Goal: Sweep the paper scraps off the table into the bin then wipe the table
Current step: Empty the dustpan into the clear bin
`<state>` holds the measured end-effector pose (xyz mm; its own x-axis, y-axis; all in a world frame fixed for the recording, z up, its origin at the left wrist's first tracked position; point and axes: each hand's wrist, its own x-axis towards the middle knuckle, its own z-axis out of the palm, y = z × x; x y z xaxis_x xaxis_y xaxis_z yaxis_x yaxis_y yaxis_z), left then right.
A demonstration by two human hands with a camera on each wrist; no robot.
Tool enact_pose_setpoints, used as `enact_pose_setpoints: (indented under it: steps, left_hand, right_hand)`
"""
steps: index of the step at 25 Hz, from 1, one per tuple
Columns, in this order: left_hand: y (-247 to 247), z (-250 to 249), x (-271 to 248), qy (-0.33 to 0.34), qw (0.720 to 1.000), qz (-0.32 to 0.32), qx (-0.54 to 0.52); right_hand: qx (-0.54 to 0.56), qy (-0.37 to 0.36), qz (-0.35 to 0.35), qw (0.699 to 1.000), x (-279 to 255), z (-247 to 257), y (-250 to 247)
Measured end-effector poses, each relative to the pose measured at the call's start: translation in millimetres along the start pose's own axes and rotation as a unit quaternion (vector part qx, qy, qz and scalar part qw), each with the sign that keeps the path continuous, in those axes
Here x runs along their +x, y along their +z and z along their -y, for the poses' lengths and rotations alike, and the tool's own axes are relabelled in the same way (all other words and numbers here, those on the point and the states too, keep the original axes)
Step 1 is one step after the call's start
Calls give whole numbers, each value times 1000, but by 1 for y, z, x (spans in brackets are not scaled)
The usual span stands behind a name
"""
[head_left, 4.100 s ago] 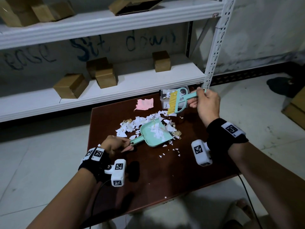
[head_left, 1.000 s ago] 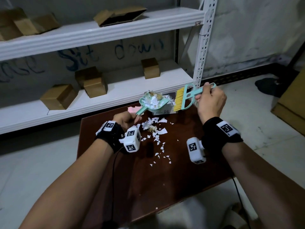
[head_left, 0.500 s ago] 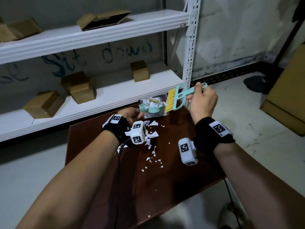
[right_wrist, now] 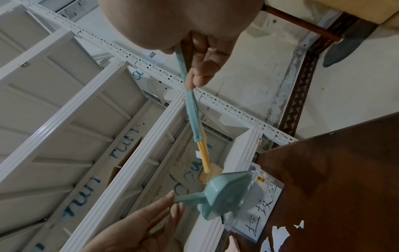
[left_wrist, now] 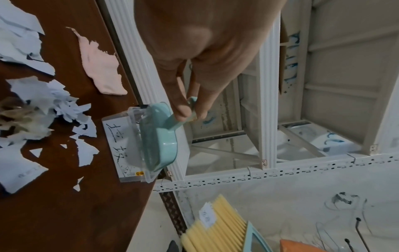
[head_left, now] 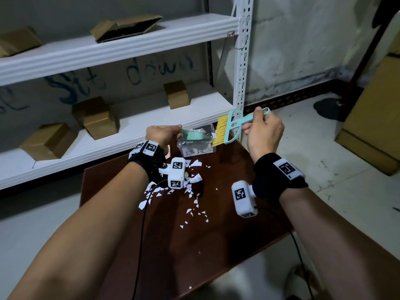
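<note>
Your left hand (head_left: 161, 134) pinches the handle of the small mint-green plastic dustpan (head_left: 194, 137) between thumb and fingertips; that grip is closed on the handle, as the left wrist view confirms. The dustpan is tipped over, its mouth turned down onto the open top of the small clear plastic bin with a handwritten white label (head_left: 196, 150), which stands at the far edge of the dark brown wooden counter (head_left: 216, 245), close to its far right corner. Your right hand (head_left: 263, 135) has its fingers curled round the handle of the mint-green hand brush with yellow bristles (head_left: 230, 128); that grip is closed on the handle. The brush is held in the air above the far right corner, its bristles pointing down beside the right end of the dustpan; whether the bristles touch the dustpan cannot be told. One small white scrap clings to the bristles in the left wrist view. Torn white paper scraps (head_left: 190, 204) lie scattered on the counter, thickest just in front of the bin and under your left wrist, thinning toward the middle, with single flecks toward the near edge. A pale pink cloth (left_wrist: 101, 66) lies at the far edge, to the left of the bin. Behind the counter stands a white metal shelving unit (head_left: 121, 46) carrying brown cardboard boxes (head_left: 97, 118).
</note>
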<state>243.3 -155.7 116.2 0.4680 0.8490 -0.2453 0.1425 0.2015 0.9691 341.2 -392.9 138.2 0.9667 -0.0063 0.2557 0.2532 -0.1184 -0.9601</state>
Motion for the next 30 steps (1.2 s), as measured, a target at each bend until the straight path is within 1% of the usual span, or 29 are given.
enact_pose_setpoints:
  steps: [3,8,14,19,23,27,30]
  left_hand:
    - [1,-6,-1,23,1000,-4,-3]
    - [1,-23,-12,83,995,-1,-55]
    - [0,-45,-14,110,991,-20,-77]
    - [2,-48,-11,109,989,-39,-89]
    - [6,-42,-8,122,988,-56,-70]
    - [7,-49,-10,124,983,-67,-116]
    - [6,-58,-10,128,982,-67,-121]
  right_hand:
    - [-14,2,5,1000,-2,1,0]
    - [-15,10,13,1000,-5,1,3]
    - [-20,20,10,1000,-5,3,3]
    - [-20,10,9,1000,-3,0,4]
    - [-16,15,4,1000,-1,0,3]
    - [-6,16,0,1000,0,-1,2]
    - [-9,24,-2,1000,0,1,0]
